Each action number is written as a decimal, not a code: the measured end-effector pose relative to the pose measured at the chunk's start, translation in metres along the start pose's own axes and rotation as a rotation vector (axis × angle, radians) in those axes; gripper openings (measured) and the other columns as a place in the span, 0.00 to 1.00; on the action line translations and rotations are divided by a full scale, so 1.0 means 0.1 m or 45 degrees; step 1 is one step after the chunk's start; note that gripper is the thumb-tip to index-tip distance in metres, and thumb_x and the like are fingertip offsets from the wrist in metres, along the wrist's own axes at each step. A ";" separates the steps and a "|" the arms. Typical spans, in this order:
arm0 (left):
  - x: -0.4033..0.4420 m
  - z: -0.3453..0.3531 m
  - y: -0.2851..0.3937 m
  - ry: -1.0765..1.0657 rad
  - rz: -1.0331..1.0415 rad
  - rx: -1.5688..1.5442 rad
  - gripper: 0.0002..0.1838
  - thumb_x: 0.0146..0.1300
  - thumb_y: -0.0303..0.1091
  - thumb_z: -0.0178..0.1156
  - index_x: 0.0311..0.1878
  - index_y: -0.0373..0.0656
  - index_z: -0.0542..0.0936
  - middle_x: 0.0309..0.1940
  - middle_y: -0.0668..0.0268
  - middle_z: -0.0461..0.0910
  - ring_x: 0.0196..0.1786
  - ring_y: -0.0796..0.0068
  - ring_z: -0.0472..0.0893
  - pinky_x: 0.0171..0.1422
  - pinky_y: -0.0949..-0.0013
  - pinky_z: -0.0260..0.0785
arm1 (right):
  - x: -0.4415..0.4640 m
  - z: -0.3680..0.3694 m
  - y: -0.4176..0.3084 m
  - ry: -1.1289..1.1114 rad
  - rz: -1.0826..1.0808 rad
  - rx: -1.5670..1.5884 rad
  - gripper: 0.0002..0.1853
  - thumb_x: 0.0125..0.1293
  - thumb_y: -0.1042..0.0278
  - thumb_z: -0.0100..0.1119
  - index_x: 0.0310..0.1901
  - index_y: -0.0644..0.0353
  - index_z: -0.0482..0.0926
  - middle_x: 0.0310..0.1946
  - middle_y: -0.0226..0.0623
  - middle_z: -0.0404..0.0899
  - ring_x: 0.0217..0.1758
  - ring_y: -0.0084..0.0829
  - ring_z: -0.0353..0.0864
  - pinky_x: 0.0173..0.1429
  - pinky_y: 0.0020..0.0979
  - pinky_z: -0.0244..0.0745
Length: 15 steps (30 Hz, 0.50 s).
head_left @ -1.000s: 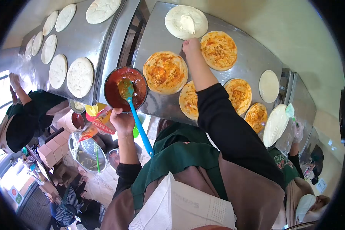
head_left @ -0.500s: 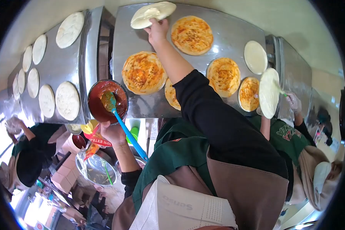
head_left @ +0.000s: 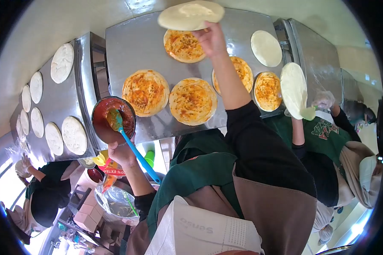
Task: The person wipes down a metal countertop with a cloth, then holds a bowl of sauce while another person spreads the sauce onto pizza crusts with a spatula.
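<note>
My left hand (head_left: 122,152) is closed around the lower side of a dark bowl (head_left: 98,123) with red sauce inside. A spatula (head_left: 134,146) with a blue handle rests in the bowl, its head smeared with sauce. My right hand (head_left: 212,40) is stretched far forward, its fingers gripping the near edge of a pale round flatbread (head_left: 191,15). That flatbread is lifted and tilted above a sauced flatbread (head_left: 184,46) on the metal table (head_left: 123,51). More sauced flatbreads lie closer to me, including one at the left (head_left: 145,92) and one in the middle (head_left: 193,102).
A plain flatbread (head_left: 266,48) lies at the table's right. There a co-worker's gloved hand (head_left: 323,100) works with a spatula on a held flatbread (head_left: 293,85). On the left, a second table (head_left: 78,80) carries several plain flatbreads, with another person beside it. A large bowl (head_left: 117,202) stands below.
My right hand has carried the plain flatbread to the right, and it now overlaps the far sauced flatbread in view. My left hand still holds the bowl. The whole view has shifted.
</note>
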<state>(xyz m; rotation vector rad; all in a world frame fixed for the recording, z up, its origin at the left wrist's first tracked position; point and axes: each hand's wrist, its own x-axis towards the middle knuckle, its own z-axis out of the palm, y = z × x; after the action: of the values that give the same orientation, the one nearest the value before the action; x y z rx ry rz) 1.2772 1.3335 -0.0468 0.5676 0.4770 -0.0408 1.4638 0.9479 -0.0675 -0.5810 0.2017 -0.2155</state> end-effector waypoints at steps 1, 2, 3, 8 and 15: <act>0.01 0.03 -0.02 -0.019 -0.011 0.017 0.35 0.44 0.30 0.51 0.63 0.43 0.68 0.58 0.56 0.73 0.59 0.48 0.74 0.57 0.39 0.72 | 0.05 -0.14 -0.10 0.075 -0.105 -0.007 0.26 0.59 0.75 0.52 0.60 0.59 0.62 0.57 0.42 0.67 0.60 0.44 0.69 0.60 0.53 0.73; 0.02 0.05 -0.04 -0.037 -0.019 0.033 0.36 0.44 0.30 0.51 0.64 0.44 0.68 0.58 0.56 0.73 0.59 0.48 0.74 0.57 0.40 0.72 | 0.11 -0.29 -0.20 0.147 -0.208 -0.013 0.24 0.59 0.73 0.52 0.59 0.61 0.64 0.58 0.42 0.67 0.62 0.44 0.68 0.61 0.52 0.73; 0.03 0.07 -0.05 -0.039 -0.015 0.037 0.36 0.44 0.30 0.51 0.64 0.44 0.68 0.58 0.56 0.73 0.59 0.48 0.74 0.57 0.40 0.72 | 0.17 -0.43 -0.29 0.145 -0.208 -0.008 0.24 0.59 0.73 0.52 0.59 0.61 0.64 0.58 0.42 0.67 0.62 0.44 0.68 0.61 0.52 0.73; 0.07 0.14 -0.17 -0.017 -0.039 0.111 0.37 0.43 0.32 0.52 0.64 0.44 0.67 0.58 0.56 0.72 0.58 0.48 0.74 0.57 0.41 0.72 | 0.53 -1.47 -0.51 0.286 -0.346 0.164 0.28 0.59 0.77 0.49 0.62 0.57 0.58 0.61 0.46 0.62 0.63 0.48 0.66 0.62 0.55 0.71; 0.05 0.36 -0.30 0.009 -0.061 0.152 0.37 0.42 0.32 0.52 0.64 0.43 0.67 0.58 0.54 0.72 0.58 0.48 0.74 0.55 0.43 0.74 | 0.39 -2.07 -0.44 0.757 -0.148 0.111 0.25 0.60 0.74 0.51 0.60 0.65 0.61 0.57 0.46 0.66 0.62 0.50 0.65 0.70 0.48 0.56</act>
<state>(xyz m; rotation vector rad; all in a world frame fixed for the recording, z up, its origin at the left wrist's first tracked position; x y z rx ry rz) 1.2923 1.2894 -0.0375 0.6736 0.4973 -0.1137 1.4433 0.7948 -0.2171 -0.4294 0.7310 -0.5059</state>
